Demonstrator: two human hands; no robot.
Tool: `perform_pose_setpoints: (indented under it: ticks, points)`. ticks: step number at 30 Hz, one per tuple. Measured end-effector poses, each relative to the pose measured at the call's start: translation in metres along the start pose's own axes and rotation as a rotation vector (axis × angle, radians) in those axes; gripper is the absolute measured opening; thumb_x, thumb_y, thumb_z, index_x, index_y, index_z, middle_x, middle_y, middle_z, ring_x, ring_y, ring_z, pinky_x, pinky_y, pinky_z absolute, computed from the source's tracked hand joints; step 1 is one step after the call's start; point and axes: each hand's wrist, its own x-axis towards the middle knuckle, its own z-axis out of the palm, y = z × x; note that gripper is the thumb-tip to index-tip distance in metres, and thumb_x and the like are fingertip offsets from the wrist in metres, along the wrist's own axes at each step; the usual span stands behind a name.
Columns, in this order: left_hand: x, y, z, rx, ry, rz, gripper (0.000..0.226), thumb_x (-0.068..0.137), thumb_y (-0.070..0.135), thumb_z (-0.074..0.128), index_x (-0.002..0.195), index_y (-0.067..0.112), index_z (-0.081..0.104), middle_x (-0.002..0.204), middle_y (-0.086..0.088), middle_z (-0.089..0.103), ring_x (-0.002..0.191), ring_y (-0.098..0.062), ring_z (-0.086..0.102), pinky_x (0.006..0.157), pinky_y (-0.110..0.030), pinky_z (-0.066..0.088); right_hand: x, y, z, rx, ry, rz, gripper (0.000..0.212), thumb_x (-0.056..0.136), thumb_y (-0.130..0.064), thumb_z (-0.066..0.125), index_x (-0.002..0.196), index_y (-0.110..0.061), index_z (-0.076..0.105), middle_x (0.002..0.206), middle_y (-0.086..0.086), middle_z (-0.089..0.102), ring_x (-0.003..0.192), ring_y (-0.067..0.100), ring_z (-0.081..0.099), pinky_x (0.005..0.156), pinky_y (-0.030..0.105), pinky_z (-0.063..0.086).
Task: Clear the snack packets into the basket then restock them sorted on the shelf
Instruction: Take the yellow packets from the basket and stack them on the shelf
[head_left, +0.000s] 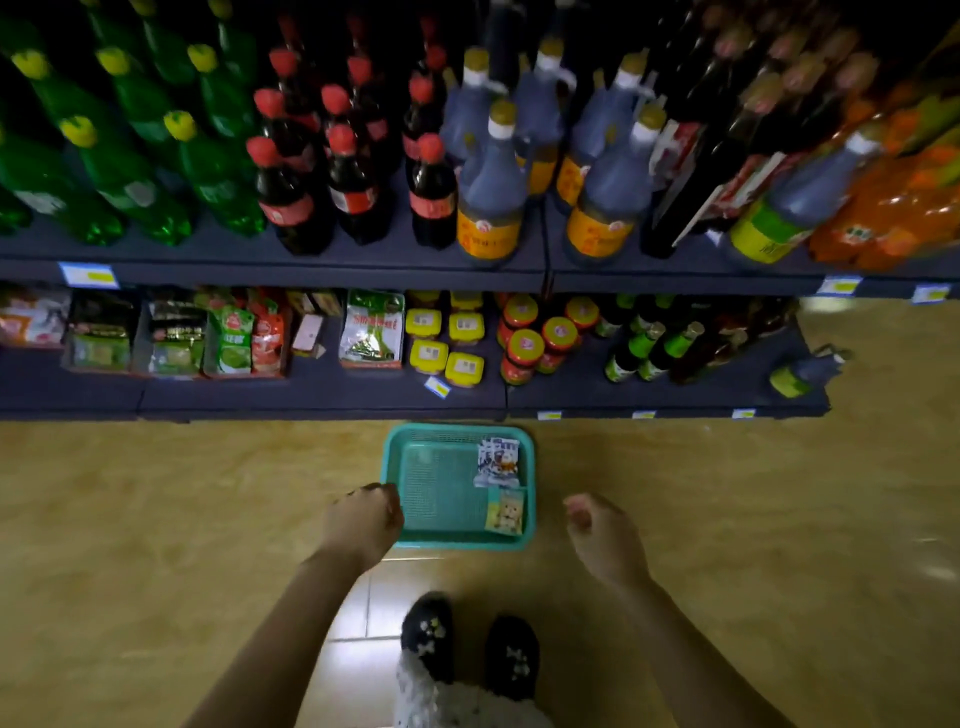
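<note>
A teal plastic basket (415, 488) sits on the floor in front of the lower shelf (322, 395). Inside it lie two snack packets: a blue-and-white one (497, 461) at the right and a pale yellow one (505, 511) just below it. My left hand (363, 522) hangs over the basket's left edge with its fingers curled in and nothing visible in them. My right hand (602, 535) hovers to the right of the basket, fingers loosely curled, holding nothing. More snack packets (228, 338) stand in trays on the left half of the lower shelf.
The upper shelf (291, 270) carries green, cola and sauce bottles. Yellow-lidded jars (447, 343), red-lidded jars (540, 338) and small green bottles (644, 348) fill the lower shelf's right half. A bottle (805, 371) lies at its right end. My feet (467, 644) stand behind the basket.
</note>
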Motion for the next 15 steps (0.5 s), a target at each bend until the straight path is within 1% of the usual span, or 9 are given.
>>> perform_pose_setpoints:
  ticks: [3, 6, 8, 10, 11, 13, 15]
  points:
    - [0.038, 0.008, 0.053, 0.051, -0.056, 0.013, 0.026, 0.093, 0.028, 0.039, 0.11, 0.018, 0.057, 0.118, -0.003, 0.064, 0.104, -0.024, 0.062, 0.082, -0.032, 0.049, 0.039, 0.03, 0.041, -0.005, -0.058, 0.023, 0.024, 0.092, -0.016, 0.053, 0.114, -0.013, 0.061, 0.113, 0.001, 0.067, 0.101, 0.015, 0.062, 0.073, 0.018, 0.041]
    - [0.087, 0.011, 0.117, 0.084, -0.07, 0.021, 0.026, 0.093, 0.028, 0.037, 0.108, 0.017, 0.056, 0.116, -0.004, 0.064, 0.104, -0.026, 0.062, 0.082, -0.033, 0.049, 0.089, 0.069, 0.102, -0.001, -0.121, 0.04, 0.024, 0.094, -0.016, 0.048, 0.114, -0.011, 0.06, 0.112, 0.005, 0.067, 0.1, 0.017, 0.062, 0.071, 0.018, 0.043]
    - [0.123, 0.01, 0.167, 0.089, -0.074, 0.033, 0.025, 0.093, 0.028, 0.038, 0.106, 0.018, 0.057, 0.115, -0.004, 0.065, 0.105, -0.027, 0.062, 0.081, -0.033, 0.049, 0.129, 0.102, 0.15, -0.012, -0.165, 0.036, 0.023, 0.096, -0.017, 0.045, 0.113, -0.011, 0.059, 0.111, 0.005, 0.067, 0.097, 0.015, 0.063, 0.066, 0.014, 0.045]
    - [0.161, 0.005, 0.219, 0.065, -0.075, 0.05, 0.023, 0.091, 0.028, 0.039, 0.102, 0.019, 0.057, 0.113, -0.004, 0.066, 0.105, -0.028, 0.062, 0.081, -0.034, 0.049, 0.168, 0.134, 0.195, -0.032, -0.189, 0.025, 0.022, 0.096, -0.017, 0.043, 0.112, -0.011, 0.057, 0.113, 0.006, 0.065, 0.097, 0.014, 0.063, 0.068, 0.014, 0.048]
    - [0.181, 0.002, 0.246, 0.054, -0.071, 0.064, 0.023, 0.09, 0.028, 0.04, 0.101, 0.019, 0.057, 0.112, -0.005, 0.066, 0.104, -0.028, 0.062, 0.081, -0.035, 0.049, 0.187, 0.15, 0.215, -0.036, -0.188, 0.021, 0.023, 0.096, -0.015, 0.043, 0.115, -0.011, 0.055, 0.116, 0.007, 0.063, 0.1, 0.014, 0.062, 0.07, 0.014, 0.047]
    - [0.218, -0.003, 0.296, 0.031, -0.064, 0.075, 0.022, 0.089, 0.027, 0.041, 0.099, 0.019, 0.059, 0.111, -0.006, 0.066, 0.104, -0.03, 0.062, 0.081, -0.036, 0.049, 0.227, 0.178, 0.254, -0.026, -0.174, 0.002, 0.031, 0.096, -0.012, 0.043, 0.126, -0.009, 0.047, 0.124, 0.009, 0.058, 0.108, 0.017, 0.059, 0.076, 0.014, 0.045]
    - [0.252, -0.007, 0.342, -0.008, -0.056, 0.072, 0.021, 0.089, 0.026, 0.043, 0.098, 0.017, 0.06, 0.11, -0.006, 0.067, 0.103, -0.031, 0.062, 0.08, -0.036, 0.048, 0.262, 0.201, 0.29, -0.023, -0.147, 0.0, 0.039, 0.096, -0.013, 0.044, 0.134, -0.006, 0.039, 0.13, 0.01, 0.054, 0.115, 0.02, 0.056, 0.081, 0.015, 0.04]
